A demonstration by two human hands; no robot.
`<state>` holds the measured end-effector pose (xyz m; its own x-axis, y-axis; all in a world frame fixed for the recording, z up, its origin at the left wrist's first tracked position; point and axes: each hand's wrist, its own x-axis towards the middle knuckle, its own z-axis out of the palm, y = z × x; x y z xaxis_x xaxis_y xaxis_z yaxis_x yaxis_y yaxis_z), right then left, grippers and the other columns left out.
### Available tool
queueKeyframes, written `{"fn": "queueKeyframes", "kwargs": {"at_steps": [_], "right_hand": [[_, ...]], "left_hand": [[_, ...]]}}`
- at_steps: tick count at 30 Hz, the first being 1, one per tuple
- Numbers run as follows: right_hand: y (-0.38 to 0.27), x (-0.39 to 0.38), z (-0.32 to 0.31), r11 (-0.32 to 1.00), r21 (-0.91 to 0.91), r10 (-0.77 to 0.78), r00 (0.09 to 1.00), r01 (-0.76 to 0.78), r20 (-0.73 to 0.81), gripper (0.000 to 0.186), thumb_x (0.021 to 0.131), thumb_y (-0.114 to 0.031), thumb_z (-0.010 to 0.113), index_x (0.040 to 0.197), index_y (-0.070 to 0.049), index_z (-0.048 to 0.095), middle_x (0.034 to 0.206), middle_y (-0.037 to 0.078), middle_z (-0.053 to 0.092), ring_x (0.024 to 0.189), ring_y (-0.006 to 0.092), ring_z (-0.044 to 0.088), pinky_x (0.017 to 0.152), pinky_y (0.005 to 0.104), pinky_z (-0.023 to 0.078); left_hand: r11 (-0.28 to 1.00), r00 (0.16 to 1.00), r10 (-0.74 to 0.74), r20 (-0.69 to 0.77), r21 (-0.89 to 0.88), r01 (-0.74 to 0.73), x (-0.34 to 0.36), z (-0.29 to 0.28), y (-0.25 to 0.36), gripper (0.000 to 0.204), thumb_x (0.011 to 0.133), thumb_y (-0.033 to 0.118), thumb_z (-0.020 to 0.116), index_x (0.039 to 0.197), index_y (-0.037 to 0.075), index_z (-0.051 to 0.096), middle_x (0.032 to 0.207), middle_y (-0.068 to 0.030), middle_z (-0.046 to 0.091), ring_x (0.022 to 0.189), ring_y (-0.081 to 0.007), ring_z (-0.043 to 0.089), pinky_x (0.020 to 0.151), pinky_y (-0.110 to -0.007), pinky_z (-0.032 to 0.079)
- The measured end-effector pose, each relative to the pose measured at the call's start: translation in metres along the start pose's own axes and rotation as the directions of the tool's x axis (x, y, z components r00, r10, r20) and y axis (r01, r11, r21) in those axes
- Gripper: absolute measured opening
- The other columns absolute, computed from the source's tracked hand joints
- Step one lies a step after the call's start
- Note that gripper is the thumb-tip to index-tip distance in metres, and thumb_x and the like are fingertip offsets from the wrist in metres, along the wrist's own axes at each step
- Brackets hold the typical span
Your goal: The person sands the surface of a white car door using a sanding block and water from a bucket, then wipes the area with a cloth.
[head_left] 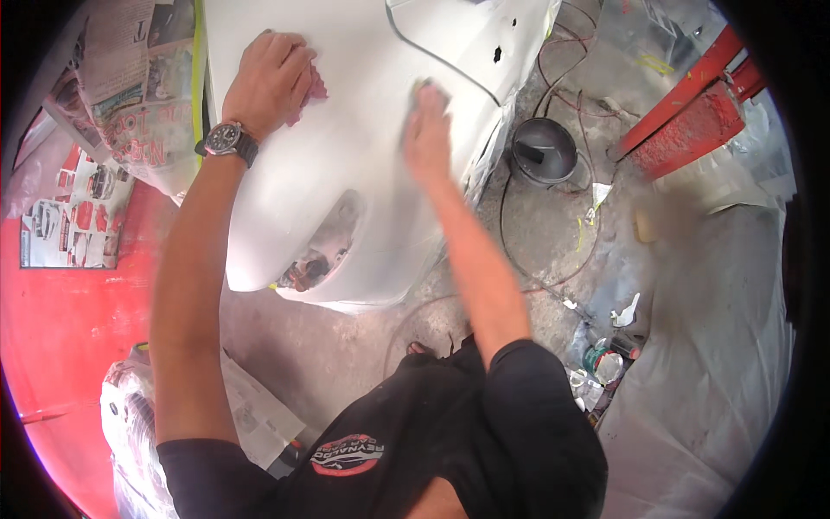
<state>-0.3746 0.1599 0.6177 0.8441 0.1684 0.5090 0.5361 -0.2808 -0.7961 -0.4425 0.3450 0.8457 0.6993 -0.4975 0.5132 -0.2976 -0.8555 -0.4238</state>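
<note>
A white-coated car body panel (328,164) lies under both hands, with a headlight-shaped opening (324,246) near its close edge. My left hand (270,82), with a dark watch (226,143) on the wrist, rests on the left of the panel. Its curled fingers hold a crumpled pinkish-red cloth (313,95) that shows at their right side. My right hand (429,138), smeared by motion, presses on the panel farther right. Something small and pinkish with a yellowish edge (425,85) shows at its fingertips; its kind is too blurred to tell.
Right of the panel, a black bucket (543,156) stands on the concrete floor among thin hoses (590,130). A red metal stand (692,112) is at far right. Newspaper masking (130,95) and a red car panel (95,320) lie left. Grey sheeting (709,346) covers something at right.
</note>
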Motion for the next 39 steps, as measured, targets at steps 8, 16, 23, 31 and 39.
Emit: {"fn": "queueKeyframes", "kwargs": {"at_steps": [8,16,23,31,39], "right_hand": [[0.018,0.017,-0.017,0.992,0.011,-0.125,0.987,0.124,0.099,0.046,0.105,-0.016,0.046,0.149,-0.002,0.048,0.157,0.019,0.045,0.145,0.0358,0.041,0.116,0.0673,0.027],[-0.006,0.026,0.011,0.999,-0.012,-0.049,0.997,0.050,0.066,0.058,0.107,-0.030,0.043,0.155,0.001,0.033,0.161,0.030,0.029,0.150,0.0476,0.027,0.115,0.0704,0.022],[-0.005,0.054,-0.013,0.989,-0.071,-0.112,0.970,0.129,0.216,0.057,0.107,-0.032,0.043,0.150,0.004,0.039,0.158,0.029,0.036,0.150,0.0432,0.029,0.117,0.0684,0.020],[0.003,0.056,-0.009,0.993,-0.019,-0.108,0.970,0.115,0.217,0.055,0.106,-0.028,0.044,0.151,0.003,0.039,0.160,0.028,0.035,0.149,0.0441,0.031,0.116,0.0689,0.023],[-0.100,-0.013,0.042,0.975,-0.061,-0.201,0.964,0.214,0.173,0.064,0.103,-0.028,0.047,0.157,0.002,0.031,0.164,0.026,0.027,0.153,0.0423,0.025,0.116,0.0714,0.020]], "left_hand": [[1.000,1.000,-0.011,0.019,0.002,0.011,-0.006,-0.001,-0.003,0.019,0.085,0.013,0.067,0.104,0.008,0.065,0.108,-0.0070,0.061,0.102,-0.0312,0.058,0.093,-0.043,0.050],[0.997,0.995,-0.082,0.064,0.003,0.082,-0.009,-0.007,-0.001,0.023,0.086,0.009,0.068,0.109,0.008,0.065,0.112,-0.0087,0.061,0.110,-0.0321,0.059,0.109,-0.051,0.045],[0.995,0.993,-0.099,0.065,-0.014,0.100,-0.013,-0.007,-0.003,0.023,0.086,0.008,0.068,0.109,0.008,0.064,0.112,-0.0087,0.060,0.110,-0.0322,0.058,0.109,-0.050,0.045],[0.995,0.991,-0.104,0.087,-0.006,0.104,-0.013,-0.006,-0.001,0.022,0.087,0.008,0.067,0.109,0.008,0.064,0.113,-0.0088,0.060,0.111,-0.0325,0.058,0.109,-0.049,0.045],[0.997,0.994,-0.077,0.071,0.007,0.076,-0.011,-0.006,-0.001,0.024,0.086,0.011,0.068,0.109,0.008,0.065,0.114,-0.0093,0.060,0.110,-0.0334,0.058,0.109,-0.050,0.045]]}}
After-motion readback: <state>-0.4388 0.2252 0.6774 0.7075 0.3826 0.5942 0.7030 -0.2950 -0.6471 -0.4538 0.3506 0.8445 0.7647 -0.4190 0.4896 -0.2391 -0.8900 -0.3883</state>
